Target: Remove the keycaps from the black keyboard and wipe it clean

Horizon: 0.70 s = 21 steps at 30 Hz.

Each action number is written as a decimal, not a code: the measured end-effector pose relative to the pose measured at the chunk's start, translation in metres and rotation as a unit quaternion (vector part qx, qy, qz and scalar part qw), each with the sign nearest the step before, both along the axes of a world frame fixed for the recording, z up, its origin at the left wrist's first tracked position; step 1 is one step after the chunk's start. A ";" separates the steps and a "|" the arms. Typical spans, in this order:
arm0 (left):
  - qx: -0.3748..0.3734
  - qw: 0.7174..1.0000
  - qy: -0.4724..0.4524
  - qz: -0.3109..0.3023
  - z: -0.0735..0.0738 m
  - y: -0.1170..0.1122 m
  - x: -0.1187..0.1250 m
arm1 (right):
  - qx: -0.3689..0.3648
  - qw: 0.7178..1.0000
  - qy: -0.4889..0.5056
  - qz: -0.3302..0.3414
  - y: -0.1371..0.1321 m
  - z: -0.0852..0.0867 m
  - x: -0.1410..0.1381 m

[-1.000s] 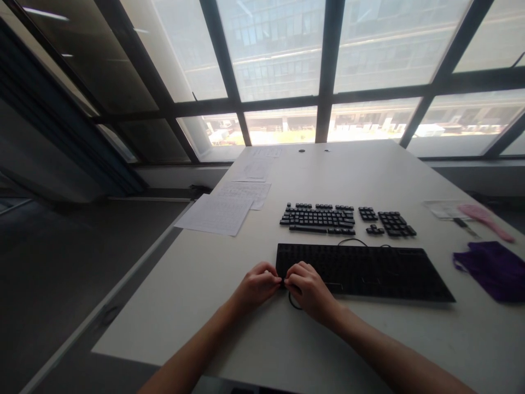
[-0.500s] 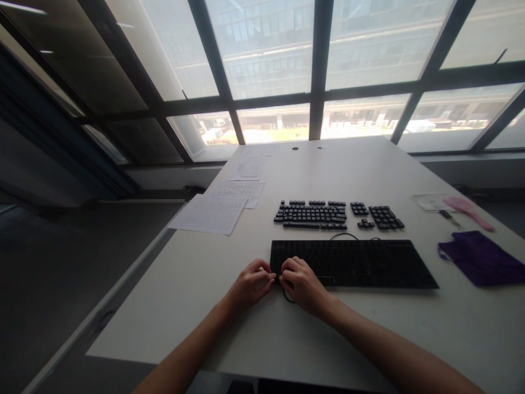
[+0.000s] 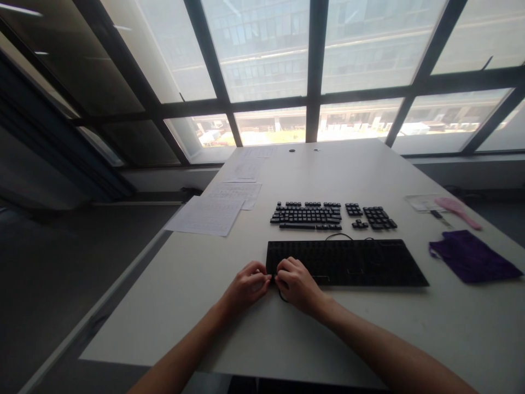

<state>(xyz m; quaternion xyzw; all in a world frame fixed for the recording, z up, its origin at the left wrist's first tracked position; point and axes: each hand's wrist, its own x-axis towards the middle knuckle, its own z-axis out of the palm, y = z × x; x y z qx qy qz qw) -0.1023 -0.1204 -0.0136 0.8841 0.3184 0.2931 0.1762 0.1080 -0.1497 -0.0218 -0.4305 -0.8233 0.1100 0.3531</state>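
Observation:
A black keyboard base lies lengthwise in front of me, its keycaps off. My left hand is closed in a pinch at the base's near left corner. Close beside it, my right hand is closed too, with its fingertips bent down over the same corner. Something small and dark sits between the fingertips of both hands, too small to make out. A dark cable shows below the right hand. Behind the base, loose black keycaps lie in rows like a keyboard layout, with a number-pad group to their right.
Printed sheets of paper run along the table's left edge. At the right lie a purple cloth pouch, a pink-handled brush, a small dark-handled tool and a clear bag. Large windows stand behind the white table.
The whole view has shifted slightly, so things sit a little further left. Both hands stay pinched at the base's near left corner, with barely any movement of the fingers.

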 end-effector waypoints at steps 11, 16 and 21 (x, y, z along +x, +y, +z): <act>0.036 0.999 -0.016 -0.011 -0.007 0.001 -0.006 | 0.011 0.998 -0.057 -0.009 0.001 0.003 0.002; 0.038 0.999 -0.036 0.008 -0.005 0.005 -0.004 | 0.005 0.998 -0.060 -0.001 0.001 0.007 0.004; 0.027 0.994 -0.078 0.075 0.004 0.009 0.002 | 0.015 1.000 -0.013 0.001 0.003 0.011 0.007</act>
